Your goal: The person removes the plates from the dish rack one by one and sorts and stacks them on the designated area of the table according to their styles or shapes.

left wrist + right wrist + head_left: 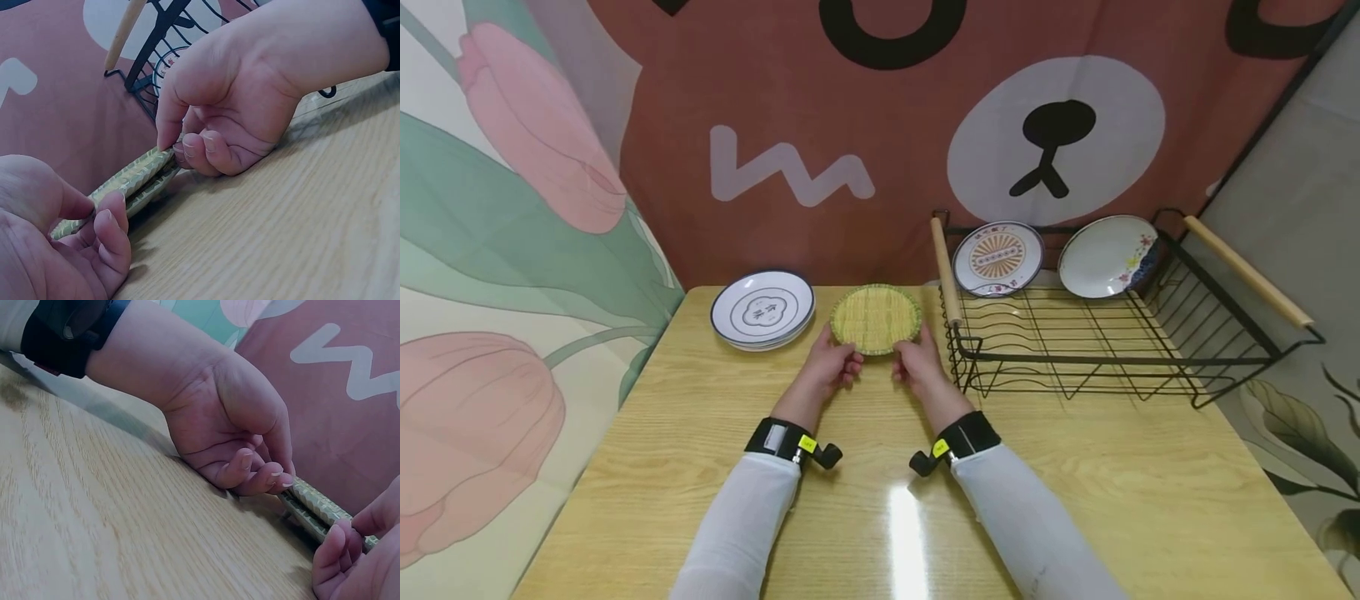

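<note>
A round woven plate (876, 319), yellow with a green edge, is between my two hands near the back of the table. My left hand (827, 365) pinches its left side, thumb on top and fingers underneath. On the opposite side, my right hand (919, 363) grips the rim the same way. Both wrist views show two rim layers, one over the other, with a dark gap between them. In the left wrist view the woven rim (134, 178) is close over the wood, casting a shadow.
A stack of white blue-rimmed plates (763, 308) sits to the left. At right stands a black wire dish rack (1075, 360) with wooden handles. It holds a plate with an orange pattern (997, 258) and a white floral plate (1101, 257). A printed cloth (790, 75) hangs behind the table.
</note>
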Demonstrator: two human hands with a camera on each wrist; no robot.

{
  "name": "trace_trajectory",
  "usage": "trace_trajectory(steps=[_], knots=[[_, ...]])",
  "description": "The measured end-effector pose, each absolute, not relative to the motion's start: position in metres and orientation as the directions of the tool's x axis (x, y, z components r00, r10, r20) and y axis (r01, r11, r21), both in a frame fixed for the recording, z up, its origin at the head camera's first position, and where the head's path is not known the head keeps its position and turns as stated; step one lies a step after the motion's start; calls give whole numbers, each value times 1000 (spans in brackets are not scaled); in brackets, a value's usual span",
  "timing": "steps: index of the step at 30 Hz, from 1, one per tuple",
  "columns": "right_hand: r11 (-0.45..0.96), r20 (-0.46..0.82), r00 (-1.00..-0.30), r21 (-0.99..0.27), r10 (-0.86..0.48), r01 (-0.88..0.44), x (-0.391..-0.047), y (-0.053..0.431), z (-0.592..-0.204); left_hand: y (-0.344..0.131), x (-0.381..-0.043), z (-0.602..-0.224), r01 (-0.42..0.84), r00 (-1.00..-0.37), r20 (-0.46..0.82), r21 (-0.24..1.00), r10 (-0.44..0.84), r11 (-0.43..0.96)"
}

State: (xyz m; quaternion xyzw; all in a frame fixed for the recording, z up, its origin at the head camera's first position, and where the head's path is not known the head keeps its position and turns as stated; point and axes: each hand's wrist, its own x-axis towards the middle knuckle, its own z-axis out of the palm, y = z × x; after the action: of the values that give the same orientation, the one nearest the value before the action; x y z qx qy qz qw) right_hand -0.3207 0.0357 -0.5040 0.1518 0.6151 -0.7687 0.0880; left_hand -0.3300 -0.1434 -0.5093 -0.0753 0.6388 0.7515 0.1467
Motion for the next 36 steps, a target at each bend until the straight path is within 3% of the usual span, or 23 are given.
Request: trace_trajectory(steps=[36], knots=[[-246, -391, -917, -899, 75, 363, -322, 33, -503, -142, -331, -505, -367, -929, -356, 918, 97, -150]])
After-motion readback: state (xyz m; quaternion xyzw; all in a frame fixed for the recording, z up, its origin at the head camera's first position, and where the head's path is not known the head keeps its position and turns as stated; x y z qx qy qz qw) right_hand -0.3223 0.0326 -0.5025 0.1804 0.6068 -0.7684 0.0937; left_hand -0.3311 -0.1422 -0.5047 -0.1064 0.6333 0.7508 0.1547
